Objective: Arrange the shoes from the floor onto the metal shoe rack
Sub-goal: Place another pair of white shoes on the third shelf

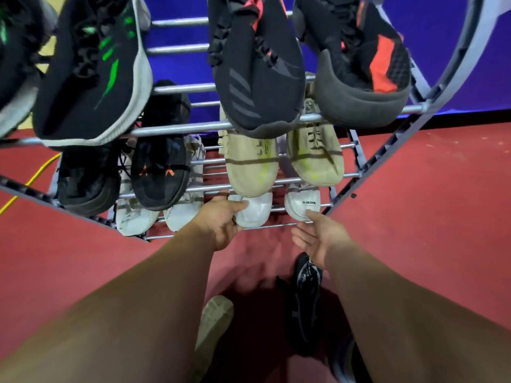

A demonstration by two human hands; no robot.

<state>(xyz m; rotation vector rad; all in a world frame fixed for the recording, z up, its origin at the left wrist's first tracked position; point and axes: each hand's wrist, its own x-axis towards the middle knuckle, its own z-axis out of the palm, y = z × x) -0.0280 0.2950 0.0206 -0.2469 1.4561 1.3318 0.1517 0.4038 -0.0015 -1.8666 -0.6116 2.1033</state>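
Shoes [91, 73] fill the rack [177, 129]; task appears nearly done. Left grip [221, 225] clasps a white shoe [258, 214]; right grip [320, 236] lies open.

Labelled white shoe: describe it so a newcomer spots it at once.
On the metal shoe rack, go to the lowest tier's right end, under the beige pair. The labelled white shoe sits there, touched by the right hand. Unlike the plain white shoe beside it, it bears dark printed lettering.
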